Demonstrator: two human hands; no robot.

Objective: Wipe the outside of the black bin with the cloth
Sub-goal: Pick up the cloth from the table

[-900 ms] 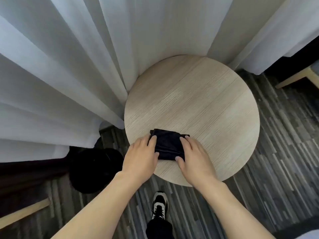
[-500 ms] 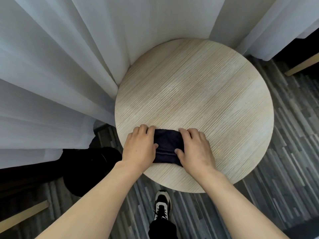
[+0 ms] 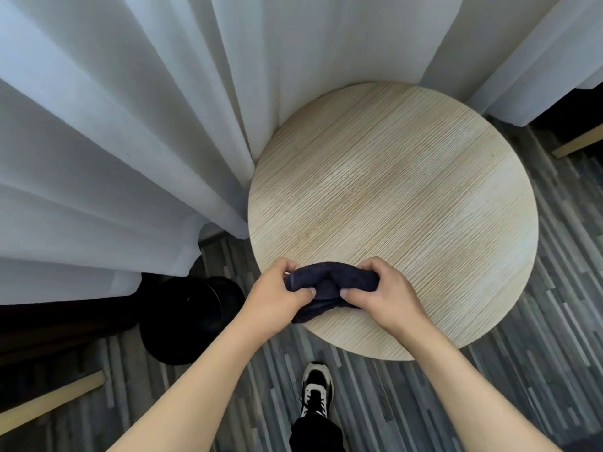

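A dark navy cloth (image 3: 329,278) is bunched up at the near edge of a round light-wood table (image 3: 408,203). My left hand (image 3: 277,295) grips its left end and my right hand (image 3: 388,291) grips its right end, with fingers curled into the fabric. A corner of the cloth hangs over the table's edge. The black bin (image 3: 192,318) stands on the floor to the left of the table, partly under the curtain, an arm's width from my left hand.
White curtains (image 3: 130,125) hang behind and left of the table, touching its rim. Grey striped floor (image 3: 538,321) lies all around. My shoe (image 3: 316,393) is below the table edge. Pale wooden furniture legs (image 3: 49,402) show at the far left and right.
The cloth lay flat and folded under my fingers; now both hands have closed on it and gathered it into a bunch, lifted slightly at the table's near edge.
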